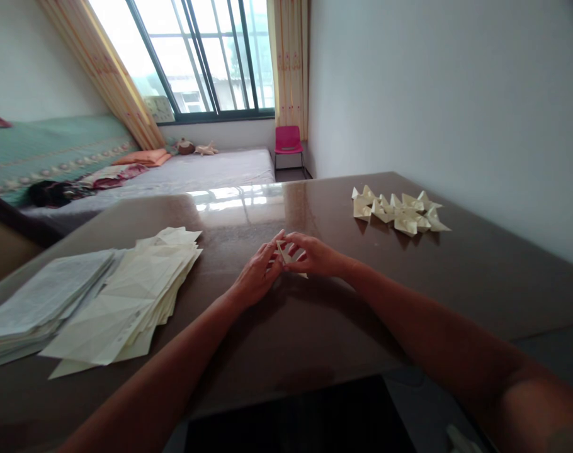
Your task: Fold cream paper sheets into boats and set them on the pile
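- While both your forearms reach in over the near edge of the worktop point(305, 343), your hands meet around its middle, over one small folded piece point(291, 259) of cream paper.
- Your right hand point(317, 255) has its fingers bent around that piece, gripping it, with the thumb on the side toward you.
- Your left hand point(258, 272) lies against the other side of the piece, fingers stretched forward and touching it; you cannot tell from this view whether they pinch it.
- The piece you are handling is slim and pointed, one tip rising between your hands and another showing below your right fingers; your hands hide part of it.
- Toward the left edge of the worktop you have a pile of creased cream sheets point(140, 283), fanned unevenly.
- Just beside that pile, nearer the left edge, sits a stack of greyish paper point(41, 296).
- Near the far right corner, well apart from your hands, stands a cluster of pointed folded shapes point(400, 212), set close together.
- Past the far edge you face a bed point(220, 167) and a pink chair point(289, 139).
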Tool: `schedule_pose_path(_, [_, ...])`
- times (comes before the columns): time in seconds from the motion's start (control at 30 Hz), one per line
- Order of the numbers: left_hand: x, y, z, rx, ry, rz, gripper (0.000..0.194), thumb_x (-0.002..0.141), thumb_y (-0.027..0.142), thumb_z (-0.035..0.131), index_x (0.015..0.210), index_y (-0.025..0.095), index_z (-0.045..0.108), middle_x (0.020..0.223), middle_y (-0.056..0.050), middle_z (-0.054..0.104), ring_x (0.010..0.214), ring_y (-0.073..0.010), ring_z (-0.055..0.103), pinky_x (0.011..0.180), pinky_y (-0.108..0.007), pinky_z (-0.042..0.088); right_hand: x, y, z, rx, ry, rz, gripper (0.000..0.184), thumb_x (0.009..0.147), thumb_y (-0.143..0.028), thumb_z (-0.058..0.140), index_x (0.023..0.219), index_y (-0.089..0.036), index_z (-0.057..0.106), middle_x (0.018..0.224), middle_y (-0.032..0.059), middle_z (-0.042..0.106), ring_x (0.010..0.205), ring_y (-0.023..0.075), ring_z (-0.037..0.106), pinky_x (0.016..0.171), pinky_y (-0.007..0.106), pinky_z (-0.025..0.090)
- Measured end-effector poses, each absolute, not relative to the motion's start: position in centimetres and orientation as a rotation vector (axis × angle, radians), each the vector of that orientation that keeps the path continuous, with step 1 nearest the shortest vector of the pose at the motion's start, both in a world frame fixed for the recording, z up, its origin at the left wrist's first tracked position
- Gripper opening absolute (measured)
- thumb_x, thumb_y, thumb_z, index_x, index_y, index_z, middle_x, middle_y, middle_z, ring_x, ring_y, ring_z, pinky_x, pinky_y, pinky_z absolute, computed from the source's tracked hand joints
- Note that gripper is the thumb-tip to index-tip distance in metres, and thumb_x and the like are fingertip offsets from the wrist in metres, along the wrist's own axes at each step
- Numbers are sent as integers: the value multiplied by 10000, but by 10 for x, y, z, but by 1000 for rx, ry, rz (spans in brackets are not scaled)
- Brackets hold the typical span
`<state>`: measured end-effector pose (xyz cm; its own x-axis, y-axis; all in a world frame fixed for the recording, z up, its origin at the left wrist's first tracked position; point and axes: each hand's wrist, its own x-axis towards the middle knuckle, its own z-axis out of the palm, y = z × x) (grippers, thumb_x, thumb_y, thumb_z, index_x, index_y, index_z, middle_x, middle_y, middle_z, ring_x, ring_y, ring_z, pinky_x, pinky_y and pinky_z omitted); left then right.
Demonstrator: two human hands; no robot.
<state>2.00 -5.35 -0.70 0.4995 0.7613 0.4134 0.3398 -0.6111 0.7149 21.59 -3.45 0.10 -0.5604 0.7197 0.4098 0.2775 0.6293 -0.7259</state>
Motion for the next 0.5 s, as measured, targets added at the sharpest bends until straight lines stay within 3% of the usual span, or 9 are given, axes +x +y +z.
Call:
schedule_pose_path(0.13, [20,-55,-5,2181,909,980,551,936,297,411,1462,227,264,1381,-131,451,1095,-205,582,943,-358,500,218,-33,1,-745,-2144,818,487,769,-305,680,1223,-191,544,1115,84,595,838,140,610,653,246,542])
schedule_pose_path(0.33, [21,-54,-6,2195,914,1010,548,919,257,422,1450,231,288,1380,-125,451,1081,-191,583,930,-347,506,214,-38,5,-771,-2138,726,398,782,-188,596,1177,-193,553,1058,66,593,833,142,609,633,230,520])
schedule_pose_path(0.5, [24,-54,-8,2210,942,1026,576,916,228,402,1466,250,233,1365,-118,447,1087,-180,565,916,-344,508,206,-40,3,-865,-2143,368,395,790,-155,554,1184,-168,521,1096,106,575,965,211,576,841,349,495])
